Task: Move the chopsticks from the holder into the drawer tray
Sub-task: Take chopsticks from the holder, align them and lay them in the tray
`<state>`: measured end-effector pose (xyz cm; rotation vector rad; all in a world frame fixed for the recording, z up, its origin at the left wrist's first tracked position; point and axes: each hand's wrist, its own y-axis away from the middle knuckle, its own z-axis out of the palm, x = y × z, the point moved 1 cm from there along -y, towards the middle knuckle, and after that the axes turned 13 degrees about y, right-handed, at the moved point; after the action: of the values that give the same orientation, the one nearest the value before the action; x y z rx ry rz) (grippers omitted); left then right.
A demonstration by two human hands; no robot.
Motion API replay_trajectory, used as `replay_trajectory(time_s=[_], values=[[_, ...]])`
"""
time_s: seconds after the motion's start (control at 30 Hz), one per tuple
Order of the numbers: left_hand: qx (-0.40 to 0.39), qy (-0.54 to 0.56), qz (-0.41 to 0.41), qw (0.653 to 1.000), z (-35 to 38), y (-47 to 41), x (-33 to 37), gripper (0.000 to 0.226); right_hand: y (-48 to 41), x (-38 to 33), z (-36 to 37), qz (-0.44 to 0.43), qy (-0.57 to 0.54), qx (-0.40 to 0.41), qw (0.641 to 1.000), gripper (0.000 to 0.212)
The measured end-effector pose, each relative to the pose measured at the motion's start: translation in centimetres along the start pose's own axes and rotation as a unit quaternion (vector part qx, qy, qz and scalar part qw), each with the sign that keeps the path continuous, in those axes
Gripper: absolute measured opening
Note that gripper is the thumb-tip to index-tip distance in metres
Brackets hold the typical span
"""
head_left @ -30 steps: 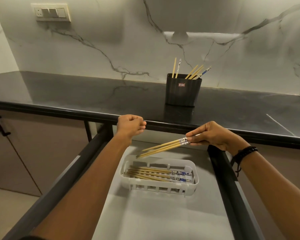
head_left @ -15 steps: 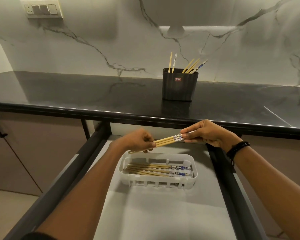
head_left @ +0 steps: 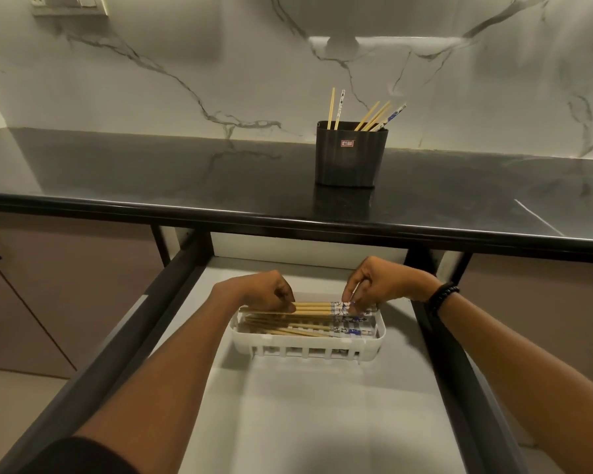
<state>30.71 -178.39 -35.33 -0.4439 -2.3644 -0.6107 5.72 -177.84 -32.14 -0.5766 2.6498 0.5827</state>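
Observation:
A white slotted tray lies in the open drawer with several wooden chopsticks lying flat in it. A pair of chopsticks with blue-white patterned ends is held level just over the tray's far edge. My left hand pinches the plain tips and my right hand pinches the patterned ends. On the black counter behind stands a dark holder with several chopsticks sticking out.
The black counter edge overhangs the back of the drawer. Dark drawer rails run along both sides. A marble wall with a switch plate rises behind the counter. Brown cabinet fronts flank the drawer.
Both hands have come down with the pair of chopsticks, from above the drawer to the tray's far edge. The left hand took hold of the tips, and the pair turned level.

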Motion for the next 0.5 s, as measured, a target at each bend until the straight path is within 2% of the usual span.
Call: replay_trajectory(time_s=[0.23, 0.5], values=[[0.003, -0.031, -0.03, 0.999, 0.4, -0.3, -0.8, 0.019, -1.1, -0.5, 1.4, -0.009, 0.088, -0.023, 0.996, 0.021], [-0.002, -0.044, 0.022, 0.999, -0.3, -0.1, 1.2, 0.029, -1.0, -1.1, 0.6, -0.018, 0.059, 0.021, 0.998, 0.018]])
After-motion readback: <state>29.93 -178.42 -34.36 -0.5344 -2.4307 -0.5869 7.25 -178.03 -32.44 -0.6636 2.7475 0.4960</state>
